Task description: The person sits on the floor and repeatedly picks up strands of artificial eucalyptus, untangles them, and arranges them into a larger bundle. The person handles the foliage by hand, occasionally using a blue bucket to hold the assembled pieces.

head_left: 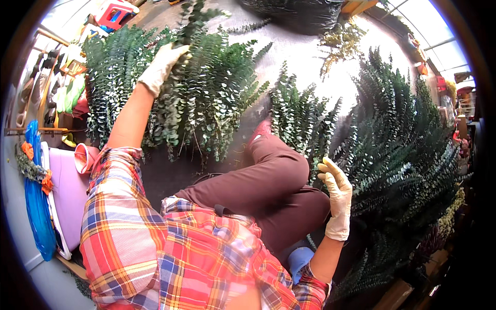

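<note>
My left hand (164, 67), in a pale glove, is closed around a bunch of eucalyptus stems (195, 23) at the upper left. Their tips blur above the fingers, and leaves hang below the hand over a wide pile of eucalyptus (219, 88). Just right of my bent knee, my right hand (338, 199), gloved as well, is raised with its fingers partly curled and apart. I see nothing between them. Beside it lie a smaller heap of eucalyptus (297, 111) and a large dark green one (392, 139).
A lilac tub (68, 194) and a blue ring-shaped bundle (36, 191) with orange flowers stand on my left. A black plastic bag (297, 15) lies at the far side. Yellowish dried sprigs (338, 44) rest near it. My folded legs (258, 181) take up the middle.
</note>
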`<state>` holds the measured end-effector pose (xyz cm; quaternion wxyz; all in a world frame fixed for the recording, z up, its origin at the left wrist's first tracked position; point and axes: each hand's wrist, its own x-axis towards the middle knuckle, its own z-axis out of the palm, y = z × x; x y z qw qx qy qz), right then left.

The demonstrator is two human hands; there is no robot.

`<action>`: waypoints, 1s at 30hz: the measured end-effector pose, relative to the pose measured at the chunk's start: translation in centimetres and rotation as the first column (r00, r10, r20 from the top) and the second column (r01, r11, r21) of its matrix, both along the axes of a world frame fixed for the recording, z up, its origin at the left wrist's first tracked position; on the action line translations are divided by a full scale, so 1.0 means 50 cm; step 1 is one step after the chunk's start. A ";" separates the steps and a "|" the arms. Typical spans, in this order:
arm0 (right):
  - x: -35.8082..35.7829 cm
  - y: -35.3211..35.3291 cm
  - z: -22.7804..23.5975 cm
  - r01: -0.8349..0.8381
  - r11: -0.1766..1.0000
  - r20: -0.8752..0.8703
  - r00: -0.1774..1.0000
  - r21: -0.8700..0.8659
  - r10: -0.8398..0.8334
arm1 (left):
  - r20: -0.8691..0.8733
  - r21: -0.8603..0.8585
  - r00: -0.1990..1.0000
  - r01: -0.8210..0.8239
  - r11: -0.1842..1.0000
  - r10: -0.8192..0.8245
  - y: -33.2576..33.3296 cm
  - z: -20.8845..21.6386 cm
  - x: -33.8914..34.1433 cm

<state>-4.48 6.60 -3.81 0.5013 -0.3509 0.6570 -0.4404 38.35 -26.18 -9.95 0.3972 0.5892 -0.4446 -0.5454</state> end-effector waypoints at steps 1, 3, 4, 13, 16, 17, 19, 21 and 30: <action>-0.020 0.015 -0.012 0.032 0.999 -0.017 0.999 0.032 -0.032 | 0.030 -0.005 0.999 -0.011 1.000 0.011 -0.003 -0.023 0.023; -0.060 0.023 -0.057 0.010 0.999 0.013 1.000 0.048 -0.011 | 0.258 -0.027 0.963 0.092 0.995 -0.082 -0.045 -0.120 0.128; -0.087 0.031 -0.083 0.014 0.996 0.033 0.999 0.091 -0.017 | 0.339 -0.031 0.931 0.155 0.987 -0.136 -0.044 -0.153 0.141; -0.293 0.079 -0.376 0.466 0.832 -0.173 0.885 0.301 -0.432 | 0.890 -0.455 0.361 0.682 0.573 0.277 -0.118 -0.200 -0.184; -0.355 0.050 -0.494 0.558 0.788 -0.163 0.830 0.261 -0.534 | 0.840 -0.476 0.542 0.748 0.462 -0.013 -0.126 -0.214 -0.414; -0.368 0.025 -0.540 0.555 0.794 -0.160 0.832 0.247 -0.532 | 0.824 -0.440 0.551 0.768 0.466 -0.132 -0.112 -0.233 -0.474; -0.374 -0.043 -0.623 0.575 0.795 -0.177 0.817 0.195 -0.548 | 0.737 -0.265 0.512 0.820 0.507 -0.442 -0.060 -0.300 -0.570; -0.395 -0.102 -0.670 0.560 0.808 -0.261 0.820 0.184 -0.509 | 0.621 -0.117 0.442 0.869 0.481 -0.648 0.032 -0.341 -0.671; -0.451 -0.185 -0.749 0.347 0.836 -0.564 0.824 0.425 -0.056 | 0.114 0.072 0.179 0.980 0.187 -0.977 0.216 -0.495 -0.897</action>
